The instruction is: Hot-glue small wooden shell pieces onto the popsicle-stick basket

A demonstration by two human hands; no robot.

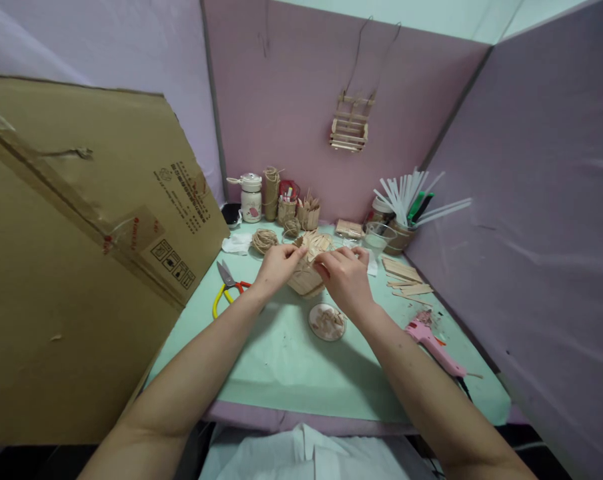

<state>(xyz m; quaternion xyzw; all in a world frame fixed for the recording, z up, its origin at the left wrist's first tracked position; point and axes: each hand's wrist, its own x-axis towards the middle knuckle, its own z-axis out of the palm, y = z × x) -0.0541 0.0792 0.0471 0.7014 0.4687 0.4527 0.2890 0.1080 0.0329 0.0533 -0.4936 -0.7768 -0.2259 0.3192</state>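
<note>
A craft-stick model with pale wooden pieces layered over its top stands near the middle of the table. My left hand pinches the left edge of its top with thumb and fingertips. On the other side, my right hand is closed, its fingers bent at the model's right edge; whatever they pinch is hidden. Just in front of the model lies a small round dish of wood bits. Left of my left forearm are scissors with yellow and red handles, blades apart.
A pink glue gun and loose craft sticks lie at right. Behind stand a twine coil, a bottle, a clear cup and a holder of glue sticks. A large cardboard box borders the left side.
</note>
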